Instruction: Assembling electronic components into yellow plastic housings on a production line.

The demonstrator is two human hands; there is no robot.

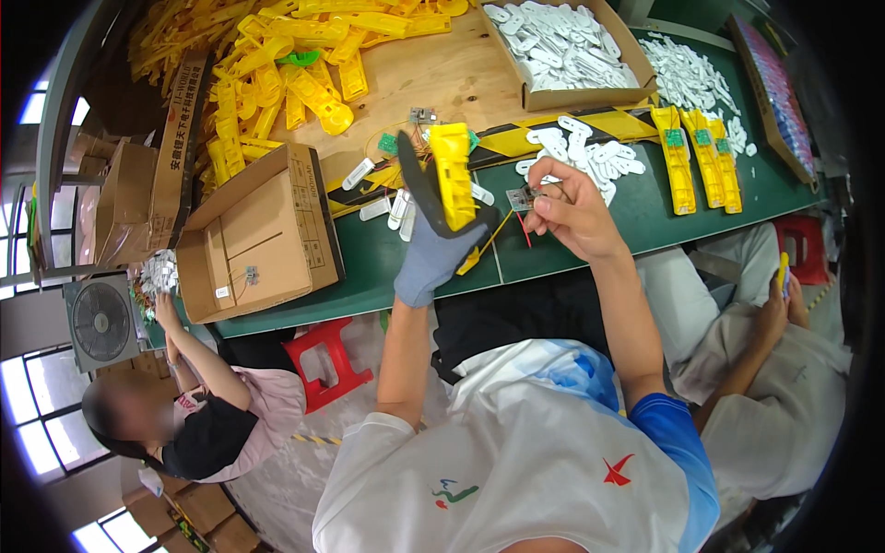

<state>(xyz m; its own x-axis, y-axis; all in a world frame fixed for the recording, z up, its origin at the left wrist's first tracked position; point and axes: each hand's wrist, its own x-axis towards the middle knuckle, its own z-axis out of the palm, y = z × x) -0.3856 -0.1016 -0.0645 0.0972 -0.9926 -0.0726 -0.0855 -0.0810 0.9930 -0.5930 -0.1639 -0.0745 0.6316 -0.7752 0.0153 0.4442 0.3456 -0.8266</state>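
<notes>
Head view: left of three board-bearing shells (707,170), the gloved left hand (431,247) grips a yellow shell (452,175); the right hand (578,214) pinches a small module (521,200), seemingly unfitted.

The left hand (441,230) wears a fabric glove (422,266), blue-grey at the cuff and black along the fingers; the right hand (573,212) is bare; both forearms are uncovered; the short-sleeved shirt (525,452) is mostly white, its left sleeve (361,452) pale, its right sleeve (671,438) partly bright blue; a mottled blue patch (581,370) spreads over the far right; a red, pointed emblem (618,470) sits nearer, right of a small multicoloured motif (454,495); black cloth (525,309) covers the lap.
</notes>
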